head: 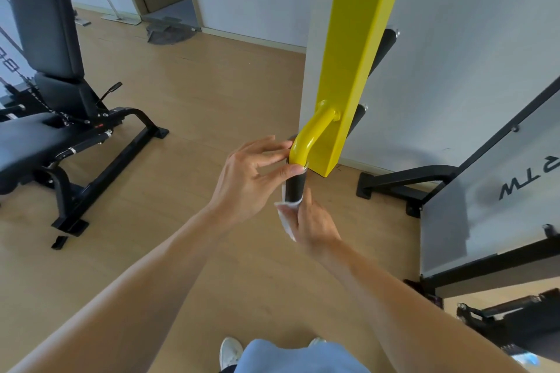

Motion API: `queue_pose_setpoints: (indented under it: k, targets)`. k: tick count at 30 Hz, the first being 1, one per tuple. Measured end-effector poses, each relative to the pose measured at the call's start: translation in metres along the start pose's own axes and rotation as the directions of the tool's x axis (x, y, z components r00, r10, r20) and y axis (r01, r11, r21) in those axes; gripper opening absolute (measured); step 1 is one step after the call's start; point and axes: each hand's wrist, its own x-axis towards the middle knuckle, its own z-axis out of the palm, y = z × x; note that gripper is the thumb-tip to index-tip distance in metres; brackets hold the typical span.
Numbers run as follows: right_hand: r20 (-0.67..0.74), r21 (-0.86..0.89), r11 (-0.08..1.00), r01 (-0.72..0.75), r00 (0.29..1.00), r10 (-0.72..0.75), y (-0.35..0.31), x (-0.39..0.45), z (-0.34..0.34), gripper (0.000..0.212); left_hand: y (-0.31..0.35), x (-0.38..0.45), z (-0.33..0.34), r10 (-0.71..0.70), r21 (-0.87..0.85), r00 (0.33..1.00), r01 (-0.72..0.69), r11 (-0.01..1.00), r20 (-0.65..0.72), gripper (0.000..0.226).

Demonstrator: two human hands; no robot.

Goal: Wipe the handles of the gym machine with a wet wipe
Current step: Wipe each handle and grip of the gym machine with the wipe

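Observation:
A yellow bent bar (309, 136) comes off the yellow arm (360, 39) of the gym machine and ends in a black grip handle (295, 188). My left hand (251, 175) pinches the top of the black handle, thumb at its front and fingers on the yellow bend. My right hand (312, 221) grips the lower end of the handle with a white wet wipe (286, 218) wrapped between palm and handle. The bottom of the handle is hidden by the wipe and my right hand.
A black adjustable bench (51, 100) stands on the wooden floor at the left. A black machine frame with a grey panel (485, 206) is at the right. Two more black handles (385, 45) stick out behind the yellow arm. White wall behind.

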Motion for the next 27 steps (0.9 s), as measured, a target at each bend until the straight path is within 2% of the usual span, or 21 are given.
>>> queue_pose_setpoints:
  k: [1, 2, 4, 5, 7, 8, 10, 13, 16, 18, 20, 24, 27]
  targets:
    - [0.087, -0.038, 0.996, -0.08, 0.993, 0.083, 0.012, 0.0, 0.01, 0.039, 0.0, 0.0, 0.0, -0.013, -0.001, 1.0, 0.013, 1.0, -0.005, 0.028]
    - [0.164, 0.001, 0.986, -0.169, 0.972, 0.167, 0.019, -0.001, 0.016, 0.03, 0.0, -0.001, 0.0, -0.03, -0.004, 1.0, 0.03, 1.0, -0.002, 0.029]
    - [0.349, 0.105, 0.931, -0.349, 0.89, 0.294, 0.024, -0.007, 0.028, 0.019, 0.0, -0.002, 0.0, -0.062, -0.024, 0.998, 0.062, 0.998, 0.022, 0.031]
    - [0.426, 0.101, 0.927, -0.361, 0.858, 0.288, 0.022, -0.008, 0.034, 0.021, -0.001, -0.003, 0.0, -0.078, -0.045, 0.996, 0.08, 0.996, 0.04, 0.03]
    - [0.463, 0.157, 0.935, -0.317, 0.86, 0.214, -0.001, -0.006, 0.047, 0.026, -0.007, -0.004, -0.005, -0.126, -0.098, 0.99, 0.132, 0.986, 0.062, 0.027]
    - [0.421, 0.245, 0.919, -0.308, 0.888, 0.186, -0.018, -0.001, 0.052, 0.027, -0.014, -0.005, -0.011, -0.162, -0.122, 0.985, 0.168, 0.978, 0.056, 0.028]
    - [0.287, 0.464, 0.817, -0.344, 0.93, 0.229, -0.057, 0.016, 0.052, 0.029, -0.034, -0.004, -0.029, -0.265, -0.171, 0.964, 0.262, 0.95, 0.007, 0.03]
    - [0.155, 0.665, 0.667, -0.337, 0.935, 0.319, -0.102, 0.055, 0.046, 0.026, -0.079, 0.007, -0.065, -0.418, -0.219, 0.907, 0.4, 0.89, -0.043, 0.035]
    - [0.037, 0.776, 0.579, -0.249, 0.935, 0.354, -0.143, 0.094, 0.049, 0.018, -0.125, 0.024, -0.101, -0.501, -0.271, 0.858, 0.511, 0.816, 0.111, 0.046]
    - [-0.02, 0.836, 0.513, -0.196, 0.922, 0.386, -0.167, 0.116, 0.052, 0.015, -0.146, 0.035, -0.121, -0.502, -0.336, 0.826, 0.563, 0.755, 0.257, 0.052]
    - [-0.013, 0.885, 0.432, -0.176, 0.916, 0.401, -0.186, 0.134, 0.052, 0.019, -0.162, 0.05, -0.135, -0.461, -0.354, 0.807, 0.581, 0.733, 0.369, 0.047]
    - [-0.031, 0.935, 0.315, -0.164, 0.846, 0.532, -0.203, 0.16, 0.047, 0.031, -0.185, 0.093, -0.141, -0.414, -0.279, 0.807, 0.55, 0.787, 0.422, 0.029]
    - [-0.107, 0.962, 0.261, -0.076, 0.776, 0.622, -0.2, 0.178, 0.031, 0.04, -0.198, 0.133, -0.127, -0.344, -0.291, 0.815, 0.508, 0.81, 0.467, 0.015]
